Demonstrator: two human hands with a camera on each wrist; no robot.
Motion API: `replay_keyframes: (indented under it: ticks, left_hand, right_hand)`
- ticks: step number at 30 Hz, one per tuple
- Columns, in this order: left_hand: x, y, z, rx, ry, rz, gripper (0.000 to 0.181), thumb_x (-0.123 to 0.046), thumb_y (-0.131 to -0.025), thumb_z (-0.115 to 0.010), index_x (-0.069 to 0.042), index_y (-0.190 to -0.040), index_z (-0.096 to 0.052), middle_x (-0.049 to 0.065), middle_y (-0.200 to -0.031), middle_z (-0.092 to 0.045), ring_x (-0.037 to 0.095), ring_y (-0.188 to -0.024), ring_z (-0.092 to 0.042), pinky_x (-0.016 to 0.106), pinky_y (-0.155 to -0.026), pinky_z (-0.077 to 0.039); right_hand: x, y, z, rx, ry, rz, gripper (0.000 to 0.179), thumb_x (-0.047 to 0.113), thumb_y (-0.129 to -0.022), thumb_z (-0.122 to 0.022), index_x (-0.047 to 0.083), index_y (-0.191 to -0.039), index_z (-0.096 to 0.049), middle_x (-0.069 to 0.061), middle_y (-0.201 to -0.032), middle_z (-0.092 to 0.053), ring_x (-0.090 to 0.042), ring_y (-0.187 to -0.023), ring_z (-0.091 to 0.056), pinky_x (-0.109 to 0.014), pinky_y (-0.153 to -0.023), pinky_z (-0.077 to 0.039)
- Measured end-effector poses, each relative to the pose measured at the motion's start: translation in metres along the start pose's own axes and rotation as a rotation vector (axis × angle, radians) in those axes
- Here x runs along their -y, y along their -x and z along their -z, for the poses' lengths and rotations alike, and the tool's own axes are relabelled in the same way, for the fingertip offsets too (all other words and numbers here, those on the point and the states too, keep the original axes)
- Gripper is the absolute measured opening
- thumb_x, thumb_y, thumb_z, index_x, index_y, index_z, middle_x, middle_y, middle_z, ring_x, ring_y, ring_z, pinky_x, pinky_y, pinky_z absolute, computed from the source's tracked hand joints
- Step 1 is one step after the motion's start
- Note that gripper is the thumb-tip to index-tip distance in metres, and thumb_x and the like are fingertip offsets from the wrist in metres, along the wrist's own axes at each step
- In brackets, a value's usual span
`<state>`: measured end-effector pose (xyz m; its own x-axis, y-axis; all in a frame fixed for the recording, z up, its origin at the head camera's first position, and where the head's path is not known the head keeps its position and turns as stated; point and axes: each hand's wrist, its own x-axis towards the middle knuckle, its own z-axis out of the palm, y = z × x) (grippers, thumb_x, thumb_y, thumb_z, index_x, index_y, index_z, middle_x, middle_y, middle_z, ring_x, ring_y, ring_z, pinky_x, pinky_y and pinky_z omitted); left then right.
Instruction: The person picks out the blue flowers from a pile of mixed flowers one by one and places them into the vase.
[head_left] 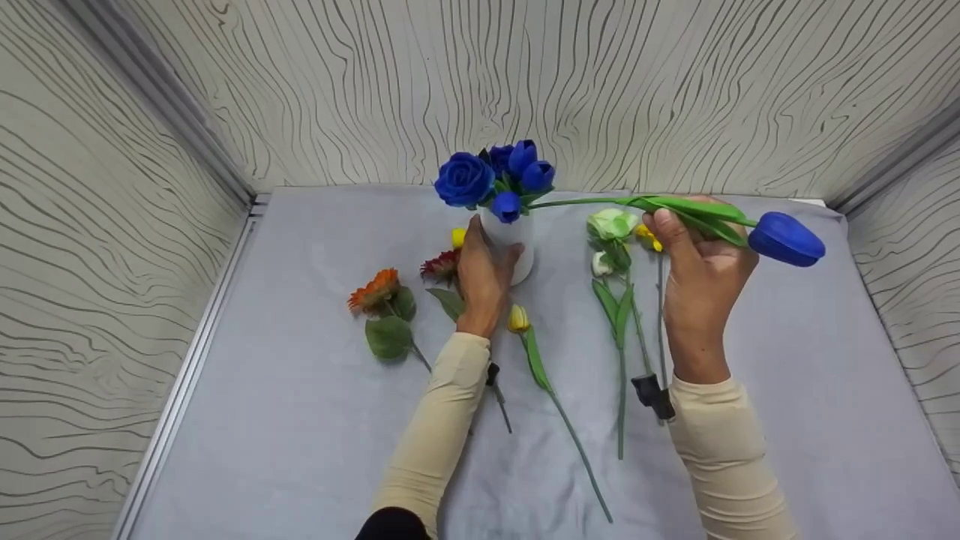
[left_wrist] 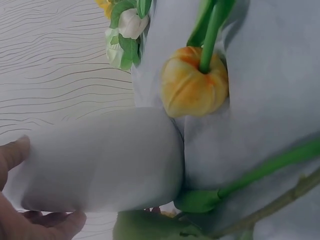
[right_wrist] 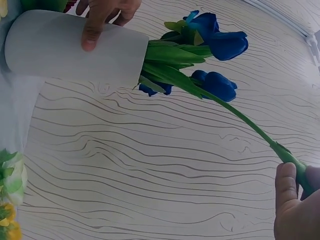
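Note:
My left hand (head_left: 482, 281) grips a white vase (head_left: 525, 259), fingers and thumb around its side. Blue roses (head_left: 463, 178) and blue tulips (head_left: 537, 176) stand bunched in its mouth. With thumb and fingers my right hand (head_left: 705, 292) pinches another blue tulip (head_left: 786, 238) by its green stem and leaves, the bloom pointing right. The tulip's stem (right_wrist: 245, 119) reaches toward the vase mouth and overlaps the bunched leaves in the right wrist view. In the left wrist view the vase (left_wrist: 110, 160) fills the lower left, a yellow tulip (left_wrist: 195, 82) close beside it.
On the grey cloth (head_left: 300, 450) lie an orange flower (head_left: 375, 291) and a dark red flower (head_left: 440, 265) left of the vase. A yellow tulip (head_left: 518, 319) lies in front. Pale green and white flowers (head_left: 611, 225) lie right. A patterned wall (head_left: 525, 75) stands behind.

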<state>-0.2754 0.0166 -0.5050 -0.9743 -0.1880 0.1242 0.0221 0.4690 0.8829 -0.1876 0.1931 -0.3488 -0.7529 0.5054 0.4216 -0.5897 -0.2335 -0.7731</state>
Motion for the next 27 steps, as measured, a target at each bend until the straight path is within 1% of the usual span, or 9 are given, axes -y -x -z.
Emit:
replay_keyframes:
  ticks: [1,7,13,15,18,20,22,24,27]
  left_hand:
    - [0.000,0.000,0.000,-0.008,0.004,-0.008,0.076,-0.030,-0.088,-0.072,-0.008,-0.149,-0.032,0.006,-0.150,-0.040,0.018,-0.135,-0.040,0.033,-0.110,-0.029]
    - [-0.001,-0.001,0.000,0.003,0.021,0.020,0.075,-0.030,-0.088,-0.072,-0.013,-0.150,-0.032,0.002,-0.150,-0.040,0.016,-0.134,-0.040,0.035,-0.110,-0.030]
    - [-0.001,-0.002,0.001,0.024,0.039,0.042,0.080,-0.031,-0.089,-0.070,-0.018,-0.153,-0.025,-0.001,-0.154,-0.033,0.014,-0.138,-0.035,0.036,-0.110,-0.029]
    - [-0.001,-0.003,0.001,0.026,0.038,0.052,0.081,-0.031,-0.089,-0.069,-0.019,-0.154,-0.023,-0.002,-0.155,-0.031,0.014,-0.138,-0.034,0.036,-0.110,-0.028]
    - [-0.001,-0.004,0.000,0.030,0.027,0.070,0.081,-0.030,-0.089,-0.070,-0.019,-0.154,-0.023,-0.002,-0.155,-0.031,0.014,-0.138,-0.034,0.036,-0.110,-0.029]
    - [-0.002,-0.005,-0.002,0.031,0.019,0.082,0.081,-0.029,-0.088,-0.070,-0.019,-0.154,-0.024,-0.002,-0.154,-0.032,0.015,-0.138,-0.035,0.037,-0.110,-0.029]
    - [-0.003,-0.005,-0.003,0.029,0.010,0.088,0.081,-0.028,-0.088,-0.070,-0.020,-0.154,-0.024,-0.003,-0.154,-0.033,0.015,-0.137,-0.035,0.037,-0.110,-0.029]
    - [-0.003,-0.005,-0.004,0.024,0.004,0.090,0.081,-0.028,-0.087,-0.071,-0.021,-0.153,-0.024,-0.003,-0.154,-0.034,0.015,-0.137,-0.036,0.037,-0.110,-0.030]
    - [-0.003,-0.005,-0.005,0.011,-0.010,0.070,0.082,-0.029,-0.087,-0.071,-0.021,-0.153,-0.025,-0.004,-0.153,-0.035,0.014,-0.136,-0.038,0.037,-0.109,-0.030]
  right_hand:
    - [-0.001,0.000,-0.001,0.004,0.005,-0.002,0.017,-0.014,-0.080,-0.069,-0.014,-0.095,-0.063,-0.022,-0.088,-0.063,-0.028,-0.077,-0.068,-0.033,-0.077,-0.055]
    - [0.001,-0.003,-0.005,0.038,0.053,-0.004,0.019,-0.013,-0.080,-0.069,-0.012,-0.098,-0.063,-0.022,-0.091,-0.064,-0.026,-0.082,-0.070,-0.033,-0.078,-0.055]
    - [0.008,-0.012,-0.015,0.126,0.135,0.056,0.019,-0.014,-0.078,-0.070,-0.012,-0.096,-0.064,-0.020,-0.091,-0.063,-0.025,-0.082,-0.070,-0.031,-0.077,-0.055]
    - [0.011,-0.015,-0.021,0.171,0.216,0.081,0.017,-0.011,-0.080,-0.071,-0.010,-0.096,-0.066,-0.018,-0.090,-0.065,-0.024,-0.080,-0.069,-0.030,-0.078,-0.054]
    - [0.013,-0.018,-0.031,0.225,0.400,0.118,0.014,-0.002,-0.084,-0.072,-0.005,-0.097,-0.070,-0.013,-0.091,-0.068,-0.020,-0.080,-0.068,-0.028,-0.078,-0.053]
    - [0.013,-0.018,-0.036,0.246,0.527,0.126,0.014,0.004,-0.086,-0.072,-0.002,-0.099,-0.071,-0.009,-0.094,-0.070,-0.017,-0.083,-0.067,-0.027,-0.079,-0.052]
    - [0.010,-0.018,-0.040,0.267,0.609,0.122,0.016,0.006,-0.086,-0.072,-0.001,-0.101,-0.071,-0.006,-0.096,-0.070,-0.014,-0.086,-0.067,-0.026,-0.079,-0.051]
    - [0.005,-0.017,-0.043,0.281,0.654,0.101,0.017,0.006,-0.086,-0.072,-0.001,-0.101,-0.071,-0.004,-0.098,-0.070,-0.012,-0.086,-0.066,-0.025,-0.078,-0.050]
    - [-0.006,-0.015,-0.044,0.295,0.665,0.078,0.017,0.004,-0.085,-0.072,-0.001,-0.101,-0.071,-0.004,-0.098,-0.070,-0.012,-0.087,-0.065,-0.024,-0.077,-0.051]
